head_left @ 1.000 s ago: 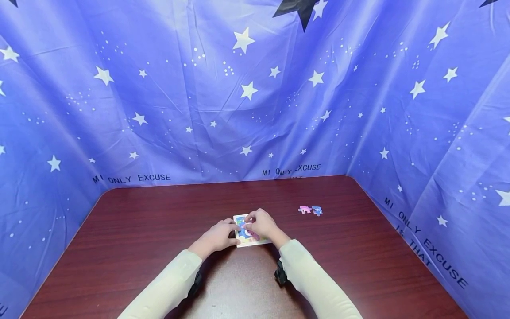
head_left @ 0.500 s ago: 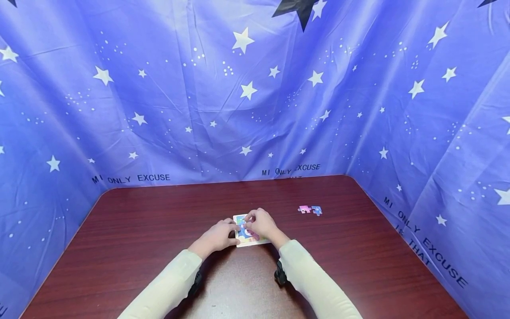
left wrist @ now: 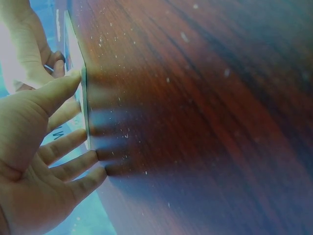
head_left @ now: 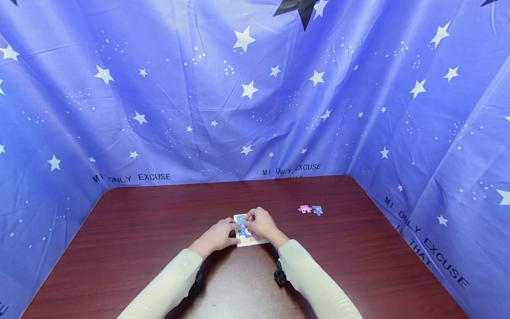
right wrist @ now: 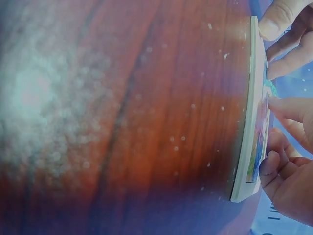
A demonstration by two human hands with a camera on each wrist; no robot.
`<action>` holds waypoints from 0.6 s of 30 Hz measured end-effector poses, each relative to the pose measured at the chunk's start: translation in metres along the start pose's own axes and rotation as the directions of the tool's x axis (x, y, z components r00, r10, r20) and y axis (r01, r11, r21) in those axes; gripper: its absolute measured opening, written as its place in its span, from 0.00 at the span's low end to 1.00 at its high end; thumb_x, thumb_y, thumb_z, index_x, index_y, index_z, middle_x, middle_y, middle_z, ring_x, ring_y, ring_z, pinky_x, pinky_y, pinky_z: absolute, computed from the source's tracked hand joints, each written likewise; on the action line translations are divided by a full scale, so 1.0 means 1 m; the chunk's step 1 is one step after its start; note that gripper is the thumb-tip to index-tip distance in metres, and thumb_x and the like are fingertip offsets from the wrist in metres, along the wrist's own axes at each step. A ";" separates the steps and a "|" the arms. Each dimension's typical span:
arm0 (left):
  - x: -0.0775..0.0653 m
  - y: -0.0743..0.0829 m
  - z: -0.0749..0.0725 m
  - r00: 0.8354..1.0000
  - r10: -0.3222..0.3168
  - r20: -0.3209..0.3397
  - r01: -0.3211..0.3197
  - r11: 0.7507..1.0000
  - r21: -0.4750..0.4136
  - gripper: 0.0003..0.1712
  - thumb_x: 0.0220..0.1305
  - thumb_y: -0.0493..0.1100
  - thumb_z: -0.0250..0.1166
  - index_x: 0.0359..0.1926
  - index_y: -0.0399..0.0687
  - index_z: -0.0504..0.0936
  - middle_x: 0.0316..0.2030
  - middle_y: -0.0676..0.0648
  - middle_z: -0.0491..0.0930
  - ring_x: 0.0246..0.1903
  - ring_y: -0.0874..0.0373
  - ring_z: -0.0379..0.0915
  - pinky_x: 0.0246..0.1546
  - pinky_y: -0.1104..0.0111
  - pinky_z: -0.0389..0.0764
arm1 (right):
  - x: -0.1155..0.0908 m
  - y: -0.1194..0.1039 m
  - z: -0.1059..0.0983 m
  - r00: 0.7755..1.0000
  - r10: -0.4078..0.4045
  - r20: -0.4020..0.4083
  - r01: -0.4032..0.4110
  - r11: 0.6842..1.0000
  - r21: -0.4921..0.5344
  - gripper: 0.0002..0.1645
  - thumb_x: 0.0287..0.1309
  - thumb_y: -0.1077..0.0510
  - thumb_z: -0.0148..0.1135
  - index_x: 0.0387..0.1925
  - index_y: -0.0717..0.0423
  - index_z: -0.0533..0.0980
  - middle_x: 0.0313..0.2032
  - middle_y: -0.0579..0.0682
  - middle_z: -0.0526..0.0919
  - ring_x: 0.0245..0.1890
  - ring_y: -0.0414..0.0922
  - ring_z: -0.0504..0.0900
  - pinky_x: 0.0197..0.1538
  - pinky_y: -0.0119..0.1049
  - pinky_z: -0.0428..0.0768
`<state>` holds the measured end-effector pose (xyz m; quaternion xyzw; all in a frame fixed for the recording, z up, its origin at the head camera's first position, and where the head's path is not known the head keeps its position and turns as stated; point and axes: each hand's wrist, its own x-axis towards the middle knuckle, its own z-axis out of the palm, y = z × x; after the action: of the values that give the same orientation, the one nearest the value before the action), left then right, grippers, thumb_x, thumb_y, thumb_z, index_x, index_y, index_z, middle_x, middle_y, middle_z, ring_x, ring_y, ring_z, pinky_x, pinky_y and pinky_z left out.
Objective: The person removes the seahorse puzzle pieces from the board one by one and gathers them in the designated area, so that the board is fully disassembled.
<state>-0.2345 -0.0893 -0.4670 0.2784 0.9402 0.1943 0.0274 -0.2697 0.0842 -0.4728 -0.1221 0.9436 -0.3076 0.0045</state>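
Two hands are meeting over a small puzzle board point(head_left: 247, 243) on a dark red wooden bench point(head_left: 139, 221), a little right of the wearer's left forearm and centred between the two sleeves. We are seeing the left hand point(head_left: 218, 235) resting at the board's left side, its fingers spread apart and nearly straight, its thumb touching the pale edge. The right hand point(head_left: 262, 223) is bending over the colorful picture from the right, its fingers curling down onto the face of the board — we are not able to tell whether they are pinching a piece.

The board itself is lying flat, a white border showing around blue, pink and yellow printing. Farther off to the right, well apart from it, a pink puzzle piece point(head_left: 305, 209) and a blue puzzle piece point(head_left: 317, 210) are lying side by side.

Pale sleeves point(head_left: 318, 281) are covering both forearms — black devices point(head_left: 280, 274) are showing beneath the wrists. Behind the bench, a blue cloth point(head_left: 167, 93) is hanging, printed with white stars and black lettering.
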 end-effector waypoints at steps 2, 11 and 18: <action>0.000 0.000 -0.001 1.000 0.000 0.003 0.000 1.000 -0.001 0.21 0.54 0.46 0.69 0.47 0.42 0.81 0.48 0.42 0.76 0.48 0.48 0.73 0.50 0.58 0.74 | 0.000 0.000 0.000 1.000 0.000 0.001 0.000 1.000 0.000 0.06 0.50 0.55 0.68 0.29 0.51 0.80 0.28 0.46 0.72 0.26 0.40 0.70 0.28 0.31 0.67; 0.000 0.001 -0.001 1.000 -0.012 0.007 0.012 1.000 0.003 0.21 0.55 0.46 0.68 0.48 0.42 0.81 0.48 0.43 0.76 0.47 0.49 0.72 0.50 0.58 0.74 | 0.000 0.002 -0.001 1.000 0.004 -0.003 -0.004 1.000 0.003 0.05 0.50 0.55 0.67 0.29 0.50 0.80 0.28 0.46 0.72 0.26 0.40 0.70 0.28 0.31 0.67; -0.001 0.002 -0.001 1.000 -0.005 -0.005 0.005 1.000 0.007 0.21 0.54 0.47 0.69 0.47 0.42 0.81 0.47 0.43 0.76 0.46 0.49 0.73 0.50 0.58 0.74 | -0.003 0.003 -0.002 1.000 0.000 -0.017 0.001 1.000 0.020 0.05 0.49 0.55 0.68 0.29 0.51 0.80 0.28 0.47 0.72 0.26 0.40 0.70 0.28 0.31 0.67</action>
<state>-0.2333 -0.0887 -0.4655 0.2759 0.9416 0.1915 0.0247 -0.2680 0.0882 -0.4734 -0.1196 0.9405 -0.3180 -0.0026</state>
